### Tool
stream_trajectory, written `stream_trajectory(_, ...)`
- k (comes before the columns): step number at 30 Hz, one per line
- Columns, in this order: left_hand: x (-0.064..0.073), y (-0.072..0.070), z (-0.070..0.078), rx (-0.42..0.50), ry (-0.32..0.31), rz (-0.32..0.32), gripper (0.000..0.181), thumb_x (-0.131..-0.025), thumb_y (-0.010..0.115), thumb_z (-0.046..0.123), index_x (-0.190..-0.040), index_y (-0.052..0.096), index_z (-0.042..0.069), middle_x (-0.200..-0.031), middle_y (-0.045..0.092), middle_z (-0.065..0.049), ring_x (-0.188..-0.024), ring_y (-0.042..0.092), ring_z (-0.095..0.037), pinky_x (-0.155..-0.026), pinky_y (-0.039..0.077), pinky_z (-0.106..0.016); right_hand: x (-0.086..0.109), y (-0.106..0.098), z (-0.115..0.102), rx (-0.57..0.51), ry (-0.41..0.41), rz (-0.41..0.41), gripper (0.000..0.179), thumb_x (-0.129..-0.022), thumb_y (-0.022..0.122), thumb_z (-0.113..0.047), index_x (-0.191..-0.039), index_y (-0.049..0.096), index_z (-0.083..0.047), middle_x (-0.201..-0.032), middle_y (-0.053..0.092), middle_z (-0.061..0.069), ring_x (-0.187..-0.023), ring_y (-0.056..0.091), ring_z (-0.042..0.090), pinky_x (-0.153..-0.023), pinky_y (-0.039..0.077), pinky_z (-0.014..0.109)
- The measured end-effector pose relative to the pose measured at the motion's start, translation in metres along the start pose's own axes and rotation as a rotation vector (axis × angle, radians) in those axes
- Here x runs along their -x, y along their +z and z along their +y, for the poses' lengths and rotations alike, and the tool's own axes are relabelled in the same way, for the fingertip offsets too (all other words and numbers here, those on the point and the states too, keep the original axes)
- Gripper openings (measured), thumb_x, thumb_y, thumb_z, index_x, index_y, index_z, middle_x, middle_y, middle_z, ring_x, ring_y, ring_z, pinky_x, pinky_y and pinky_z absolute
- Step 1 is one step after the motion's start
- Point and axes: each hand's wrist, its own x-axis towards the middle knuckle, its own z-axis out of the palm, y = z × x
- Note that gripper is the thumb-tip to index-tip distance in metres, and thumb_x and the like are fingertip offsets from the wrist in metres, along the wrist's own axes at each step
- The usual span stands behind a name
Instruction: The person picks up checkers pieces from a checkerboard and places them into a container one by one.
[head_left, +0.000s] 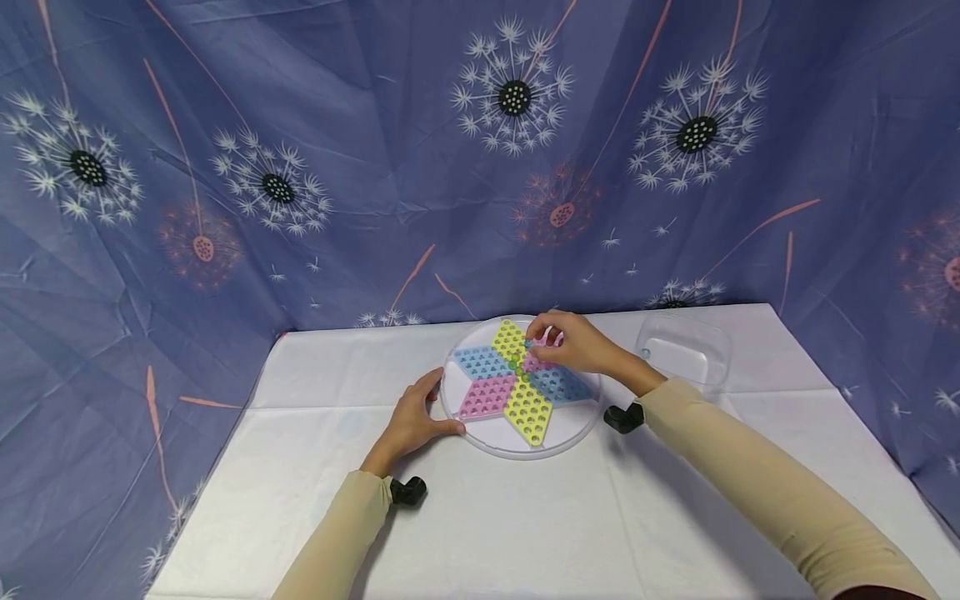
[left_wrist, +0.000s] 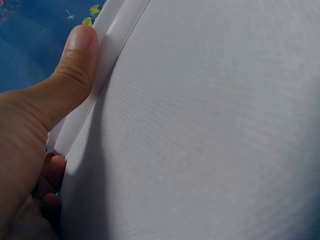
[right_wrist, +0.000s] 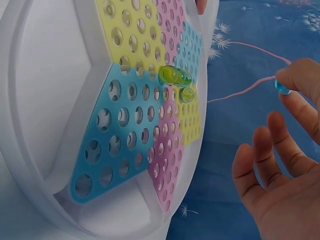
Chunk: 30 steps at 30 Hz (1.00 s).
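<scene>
A round white Chinese checkers board (head_left: 480, 435) with a yellow, blue and pink star lies on the cloth-covered table. My left hand (head_left: 412, 421) holds its left rim, the thumb (left_wrist: 80, 55) lying along the edge in the left wrist view. Thumb and index finger of my right hand (head_left: 570, 340) pinch a light blue marble (right_wrist: 282, 86) above the upper right of the star. The other fingers of that hand are loosely bent. Several yellow-green marbles (right_wrist: 170, 75) sit in holes around the star's centre.
A clear plastic box (head_left: 701, 367) stands right of the board, beyond my right forearm, with a small marble (head_left: 645, 353) at its left side. White cloth (head_left: 525, 533) covers the table. A blue dandelion-print curtain (head_left: 375, 167) hangs close behind its back edge.
</scene>
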Motion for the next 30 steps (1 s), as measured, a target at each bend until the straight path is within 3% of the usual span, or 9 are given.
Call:
stream_trajectory(17, 0.000, -0.001, 0.002, -0.010, 0.016, -0.002, 0.114, -0.059, 0.093, 0.040, -0.152, 0.034, 0.011, -0.111, 0.053, -0.008, -0.100, 0.043, -0.022, -0.091, 0.036, -0.040, 0.017, -0.017, 0.014, 0.026, 0.003, 0.042, 0.016, -0.089, 0.072, -0.017, -0.105, 0.068, -0.014, -0.099, 0.062, 0.005, -0.084, 0.059, 0.023, -0.070, 0.050, 0.036)
stream_trajectory(30, 0.001, 0.000, 0.003, -0.009, 0.001, -0.005, 0.113, -0.059, 0.092, 0.041, -0.152, 0.034, 0.013, -0.114, 0.054, -0.006, -0.100, 0.043, -0.021, -0.090, 0.037, -0.040, 0.048, -0.058, 0.037, 0.092, 0.142, 0.115, 0.018, -0.090, 0.072, -0.026, -0.105, 0.068, -0.017, -0.104, 0.062, 0.003, -0.085, 0.057, 0.022, -0.071, 0.049, 0.037)
